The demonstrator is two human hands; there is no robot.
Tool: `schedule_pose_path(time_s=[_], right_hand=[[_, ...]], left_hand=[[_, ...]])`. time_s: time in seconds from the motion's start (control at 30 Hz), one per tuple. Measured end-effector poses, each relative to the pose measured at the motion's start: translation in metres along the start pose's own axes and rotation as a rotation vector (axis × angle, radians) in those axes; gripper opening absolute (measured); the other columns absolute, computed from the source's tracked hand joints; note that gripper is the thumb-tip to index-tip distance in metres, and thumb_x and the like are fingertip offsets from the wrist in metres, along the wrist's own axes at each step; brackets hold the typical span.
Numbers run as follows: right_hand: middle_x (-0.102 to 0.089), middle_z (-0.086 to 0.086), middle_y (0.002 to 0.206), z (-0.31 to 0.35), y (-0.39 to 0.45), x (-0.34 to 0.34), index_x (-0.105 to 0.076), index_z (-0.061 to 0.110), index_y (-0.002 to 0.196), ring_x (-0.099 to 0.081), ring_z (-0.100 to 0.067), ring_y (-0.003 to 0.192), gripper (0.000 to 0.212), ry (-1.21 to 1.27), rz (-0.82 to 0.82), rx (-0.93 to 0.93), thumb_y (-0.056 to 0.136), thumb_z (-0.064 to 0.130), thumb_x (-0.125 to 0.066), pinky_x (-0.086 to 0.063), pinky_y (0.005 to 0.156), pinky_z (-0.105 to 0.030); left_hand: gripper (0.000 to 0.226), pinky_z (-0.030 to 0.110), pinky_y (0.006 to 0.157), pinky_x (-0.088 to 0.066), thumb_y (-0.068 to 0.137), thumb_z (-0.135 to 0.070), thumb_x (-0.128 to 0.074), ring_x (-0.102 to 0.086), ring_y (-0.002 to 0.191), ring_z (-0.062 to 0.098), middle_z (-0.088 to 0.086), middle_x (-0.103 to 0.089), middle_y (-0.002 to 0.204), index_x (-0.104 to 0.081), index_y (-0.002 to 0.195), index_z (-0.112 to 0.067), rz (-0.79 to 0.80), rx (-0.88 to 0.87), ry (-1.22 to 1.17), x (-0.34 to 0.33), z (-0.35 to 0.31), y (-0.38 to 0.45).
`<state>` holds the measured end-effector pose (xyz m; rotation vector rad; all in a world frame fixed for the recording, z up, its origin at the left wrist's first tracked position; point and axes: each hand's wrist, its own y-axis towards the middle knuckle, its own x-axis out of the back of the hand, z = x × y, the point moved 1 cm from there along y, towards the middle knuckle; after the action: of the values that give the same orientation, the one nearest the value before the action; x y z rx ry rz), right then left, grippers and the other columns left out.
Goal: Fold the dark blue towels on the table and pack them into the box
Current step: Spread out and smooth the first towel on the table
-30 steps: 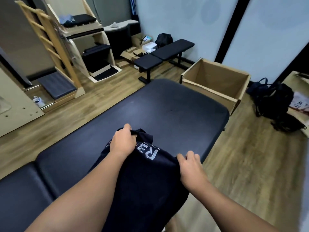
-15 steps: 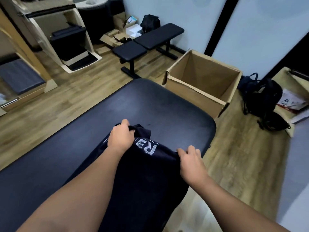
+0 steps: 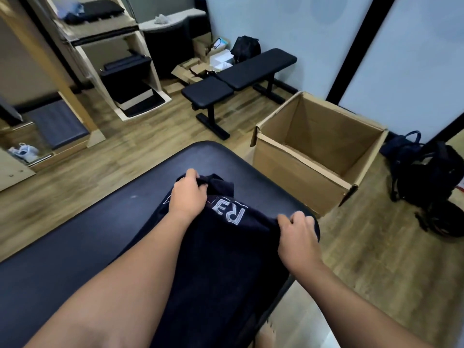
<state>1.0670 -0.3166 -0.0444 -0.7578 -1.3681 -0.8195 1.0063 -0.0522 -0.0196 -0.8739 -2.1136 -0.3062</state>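
At the left, the padded black table (image 3: 75, 247) is seen running toward the camera. On it, near its far rounded end, a dark blue towel (image 3: 221, 259) with pale lettering is laid lengthwise. Its far left corner is gripped by the left hand (image 3: 188, 197), fingers curled round bunched cloth. Further right, the far right corner is pinched by the right hand (image 3: 298, 234), at the table's edge. The step in hand is judged to be the spreading or first fold of this towel; nothing is seen packed. Next, both held corners would probably need carrying together so edges meet. To the right, on the floor just beside the table, the open cardboard box (image 3: 296, 172) stands.
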Motion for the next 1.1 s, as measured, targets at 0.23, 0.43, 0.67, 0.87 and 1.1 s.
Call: schedule_pose_path(time_s=[0.23,0.43,0.67,0.87,1.1], right_hand=[[-0.053,-0.006,0.112,-0.011,-0.007,-0.024,-0.054,0.025,0.126,-0.051,-0.033,0.105,0.046,-0.032,0.344,0.179,0.082,0.034,-0.056,-0.047,0.084,-0.043],[-0.049,-0.001,0.124,-0.017,-0.003,-0.055,-0.050,0.027,0.140,-0.052,-0.025,0.113,0.039,0.263,0.301,-0.085,0.102,0.035,-0.045,-0.049,0.088,-0.035],[-0.023,-0.004,0.154,-0.035,0.001,-0.068,-0.026,0.028,0.155,-0.031,-0.031,0.131,0.068,0.068,0.338,-0.209,0.093,0.024,-0.054,-0.046,0.099,-0.041],[0.000,-0.008,0.163,-0.052,-0.009,-0.070,-0.005,0.027,0.157,-0.029,-0.035,0.141,0.084,0.140,0.360,-0.435,0.089,0.013,-0.051,-0.043,0.103,-0.045],[-0.050,-0.016,0.124,-0.048,-0.008,-0.065,-0.029,0.023,0.148,-0.056,-0.039,0.103,0.074,0.448,0.141,-0.576,0.082,-0.003,-0.050,-0.051,0.082,-0.043]], left_hand=[[0.088,0.047,0.112,-0.038,0.095,-0.025,-0.064,-0.042,0.140,0.031,0.008,-0.036,0.159,-0.007,0.161,-0.028,0.326,0.035,0.095,-0.043,-0.002,0.009],[0.103,0.079,0.110,-0.016,0.084,-0.054,-0.072,0.009,0.155,0.035,-0.002,0.016,0.169,0.003,0.155,-0.054,0.648,0.196,0.526,-0.065,0.043,-0.028],[0.127,0.084,0.106,-0.008,0.068,-0.060,-0.086,0.024,0.153,0.029,-0.012,0.032,0.163,0.011,0.150,-0.063,0.623,0.147,0.533,-0.059,0.070,-0.025],[0.139,0.083,0.107,-0.005,0.059,-0.067,-0.087,0.024,0.152,0.036,0.003,0.035,0.162,0.015,0.153,-0.055,0.593,0.167,0.595,-0.054,0.071,-0.020],[0.102,0.074,0.115,-0.011,0.086,-0.047,-0.069,0.012,0.154,0.039,0.015,0.018,0.166,0.002,0.159,-0.035,0.572,-0.258,0.702,-0.074,0.042,-0.055]])
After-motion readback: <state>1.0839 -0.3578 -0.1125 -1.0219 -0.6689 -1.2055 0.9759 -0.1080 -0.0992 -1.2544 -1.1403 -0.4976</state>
